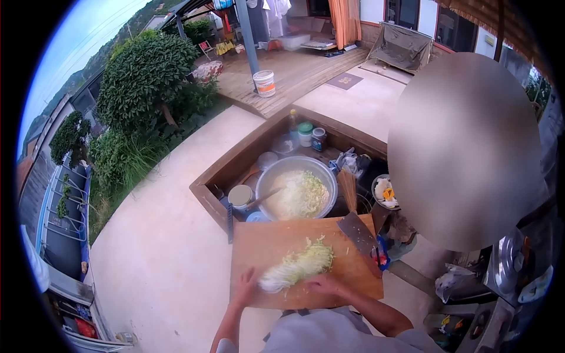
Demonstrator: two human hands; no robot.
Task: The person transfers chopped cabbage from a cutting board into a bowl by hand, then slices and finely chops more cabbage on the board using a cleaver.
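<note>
A long heap of shredded cabbage [297, 265], white at its left end and pale green at its right, lies on the wooden cutting board [259, 238]. At the heap's left end is my left hand [247, 286], fingers apart, close to the white part. My right hand [325, 285] is low over the board at the heap's near side, fingers extended toward the shreds; blur softens its fingertips. Neither hand visibly grips anything. A cleaver [358, 233] rests on the board's right side, its dark handle toward the right edge.
Beyond the board, a large metal basin [266, 182] holds chopped cabbage and a wooden-handled utensil. Jars [305, 134], a whisk brush [347, 189] and a bowl with yellow and white food [386, 191] stand around it inside a wooden frame [218, 170]. Another person [465, 153], blurred out, is at right.
</note>
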